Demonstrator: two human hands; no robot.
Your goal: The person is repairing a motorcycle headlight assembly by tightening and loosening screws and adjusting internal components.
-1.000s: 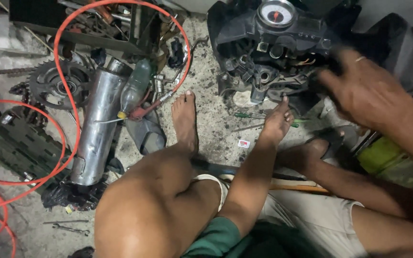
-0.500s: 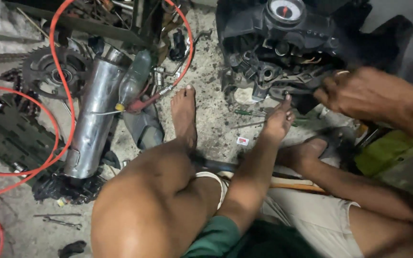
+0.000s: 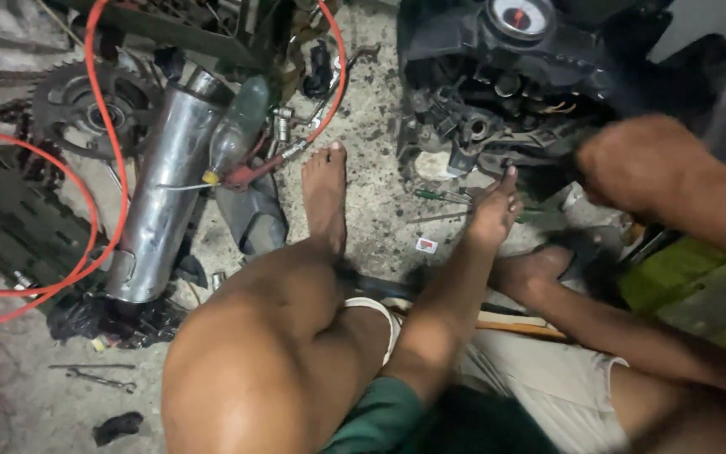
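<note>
Big black engine housing [image 3: 497, 92] fills the top, round gauge [image 3: 520, 15] on its crown, sitting on the gritty concrete floor [image 3: 380, 168]. Right hand [image 3: 640, 164] hovers at the housing's lower right edge, blurred, fingers curled in like a loose fist; whether it grips anything, cannot tell. Left hand [image 3: 496, 214] reaches down just below the housing, fingers bunched together, tips pointing at its underside, no clear hold on anything. A green-handled screwdriver [image 3: 440, 196] lies on the floor just beside those fingertips. Bare foot [image 3: 325, 197] planted between housing and the long silver exhaust pipe [image 3: 165, 193]. Orange hose [image 3: 86, 168] loops around the pipe; a sprocket [image 3: 73, 105] lies far left.
</note>
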